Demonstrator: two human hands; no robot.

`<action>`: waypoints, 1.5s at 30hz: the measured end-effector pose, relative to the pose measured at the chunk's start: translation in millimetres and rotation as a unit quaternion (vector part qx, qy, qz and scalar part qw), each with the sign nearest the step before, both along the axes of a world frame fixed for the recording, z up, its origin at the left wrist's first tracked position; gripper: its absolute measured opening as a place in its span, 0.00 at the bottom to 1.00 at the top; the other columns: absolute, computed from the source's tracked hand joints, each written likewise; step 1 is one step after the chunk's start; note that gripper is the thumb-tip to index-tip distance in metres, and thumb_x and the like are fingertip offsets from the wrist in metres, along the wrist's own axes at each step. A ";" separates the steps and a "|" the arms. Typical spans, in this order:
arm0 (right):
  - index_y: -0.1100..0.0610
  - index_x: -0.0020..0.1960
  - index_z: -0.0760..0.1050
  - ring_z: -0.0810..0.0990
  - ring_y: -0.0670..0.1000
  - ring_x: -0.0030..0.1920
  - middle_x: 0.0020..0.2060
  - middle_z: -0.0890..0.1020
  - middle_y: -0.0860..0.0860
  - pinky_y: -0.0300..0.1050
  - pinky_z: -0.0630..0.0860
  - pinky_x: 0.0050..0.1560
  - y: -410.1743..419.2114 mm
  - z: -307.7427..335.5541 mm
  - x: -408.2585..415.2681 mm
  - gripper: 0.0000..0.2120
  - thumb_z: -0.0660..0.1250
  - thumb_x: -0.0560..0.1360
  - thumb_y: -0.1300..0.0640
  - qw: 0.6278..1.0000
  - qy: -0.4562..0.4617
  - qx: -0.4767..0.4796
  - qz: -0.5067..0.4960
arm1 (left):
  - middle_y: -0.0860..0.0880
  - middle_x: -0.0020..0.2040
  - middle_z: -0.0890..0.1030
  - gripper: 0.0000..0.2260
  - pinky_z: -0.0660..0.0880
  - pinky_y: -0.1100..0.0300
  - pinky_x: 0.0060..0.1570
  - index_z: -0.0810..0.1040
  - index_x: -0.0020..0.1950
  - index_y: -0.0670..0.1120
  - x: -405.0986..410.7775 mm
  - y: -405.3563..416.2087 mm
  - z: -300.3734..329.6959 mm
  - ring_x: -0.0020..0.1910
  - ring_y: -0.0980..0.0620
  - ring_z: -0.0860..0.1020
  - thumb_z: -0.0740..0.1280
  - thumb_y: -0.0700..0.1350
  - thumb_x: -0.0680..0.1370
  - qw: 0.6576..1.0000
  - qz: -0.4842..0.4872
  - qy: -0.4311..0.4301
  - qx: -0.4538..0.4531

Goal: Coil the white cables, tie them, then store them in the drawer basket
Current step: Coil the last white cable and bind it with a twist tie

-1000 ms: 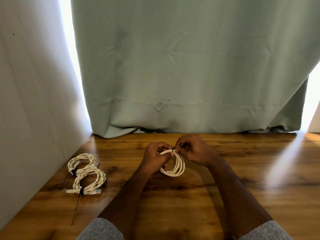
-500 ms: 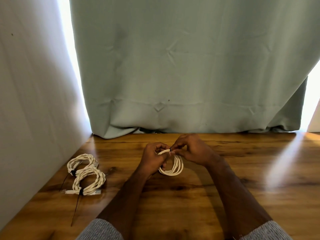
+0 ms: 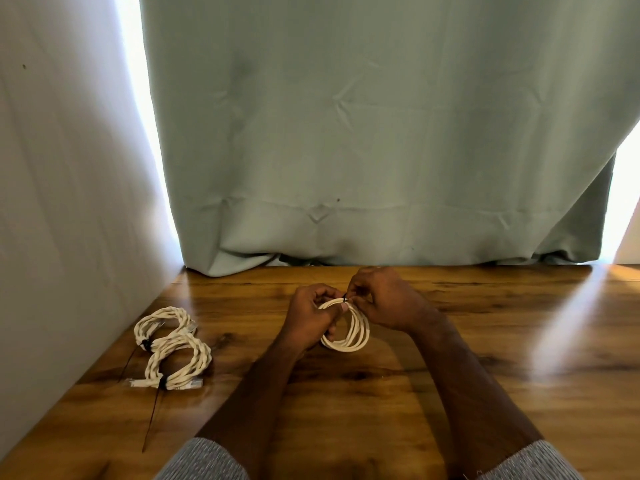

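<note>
Smooth white round cable coil (image 3: 348,332) held upright just above glossy wooden surface (image 3: 519,393), centre. Since a second ago: right hand (image 3: 386,299) fingertips shifted at black tie (image 3: 345,300) atop coil, pinching it; tying under way. Left hand (image 3: 311,315) grip curled round coil. Two twisted white tied bundles (image 3: 173,351) lie well apart left, near wall. No drawer basket visible.

Cream-white coil (image 3: 349,332), black tie (image 3: 345,299); sage-green curtain (image 3: 381,133); brown wood-grain table (image 3: 502,358).

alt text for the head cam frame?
Two hands hold a coiled white cable above a wooden table: left hand grips the coil, right hand pinches a dark tie at its top. Two tied cable bundles lie left.
</note>
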State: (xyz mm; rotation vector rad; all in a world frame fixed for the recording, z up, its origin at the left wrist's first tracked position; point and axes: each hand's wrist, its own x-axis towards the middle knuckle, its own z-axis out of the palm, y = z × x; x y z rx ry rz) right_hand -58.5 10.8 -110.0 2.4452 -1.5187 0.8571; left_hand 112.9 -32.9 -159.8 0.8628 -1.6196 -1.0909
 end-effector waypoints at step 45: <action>0.56 0.46 0.87 0.84 0.42 0.40 0.39 0.87 0.47 0.34 0.78 0.41 -1.6 -2.4 -10.1 0.06 0.75 0.73 0.65 0.987 -0.127 0.099 0.012 | 0.43 0.28 0.79 0.06 0.76 0.59 0.25 0.82 0.50 0.36 0.2 6.3 4.5 0.21 0.52 0.74 0.72 0.33 0.74 0.999 -0.037 -0.005 0.019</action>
